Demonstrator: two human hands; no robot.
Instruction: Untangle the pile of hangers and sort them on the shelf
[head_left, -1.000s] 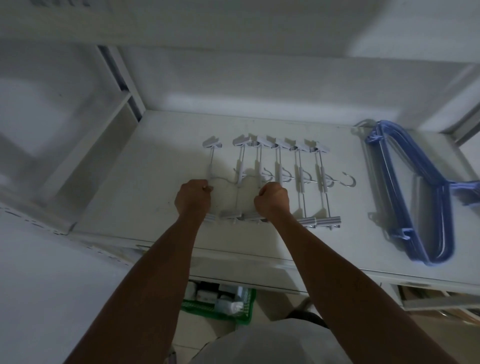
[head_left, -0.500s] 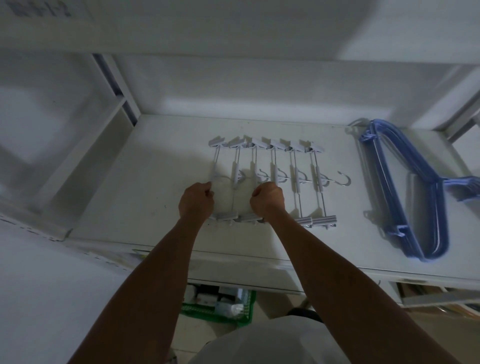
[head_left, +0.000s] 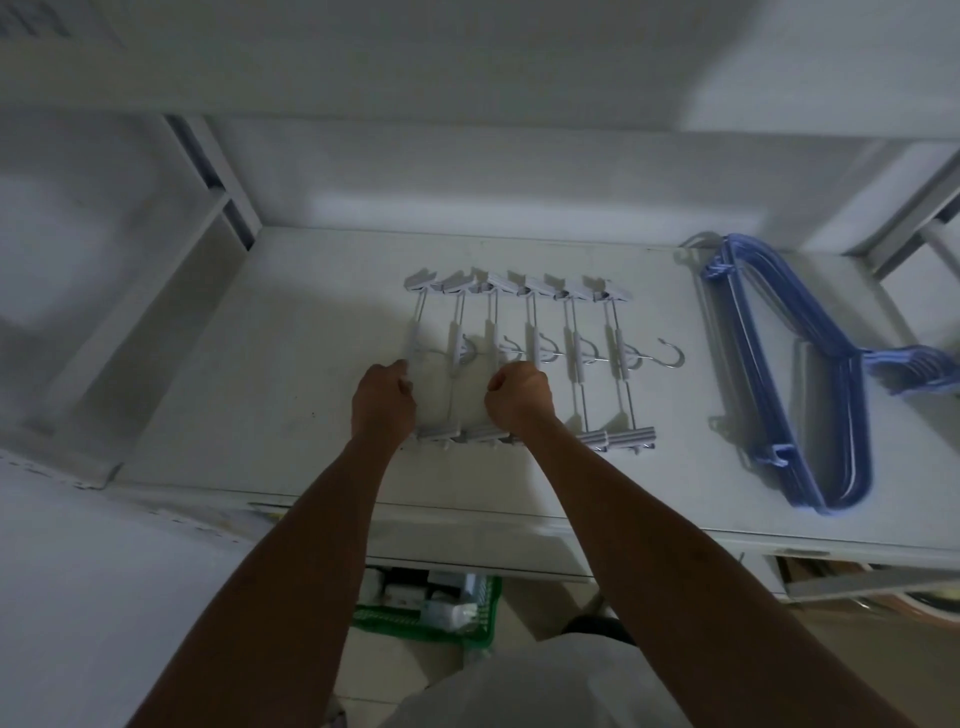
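– Clip hangers (head_left: 577, 358): where do they lie?
– On the white shelf (head_left: 260, 389), about the middle of the board. Six of them, white with metal rods, are laid flat in one row, each close against its neighbour. The rods run front to back, with one line of clips at the far end and one at the near end. The hooks point to my right, and the last one sticks out past the row.
– Left hand?
– My left hand (head_left: 383, 402) is at the left end of the row. The fingers are curled tight, and thumb and fingers pinch the rod of the leftmost hanger about halfway along it.
– Right hand?
– My right hand (head_left: 519, 397) is a closed fist on the row, two hangers over. The fingers curl round the third rod as far as I can see, but the back of the hand hides the grip itself. My wrist covers the near clips beneath it.
– Anything else on the board?
– Blue hangers (head_left: 852, 415), a nested stack lying flat at the right end, well apart from the white row.
– Below?
– A green basket (head_left: 488, 597) sits on the floor under the shelf. It is too dim to identify the contents.
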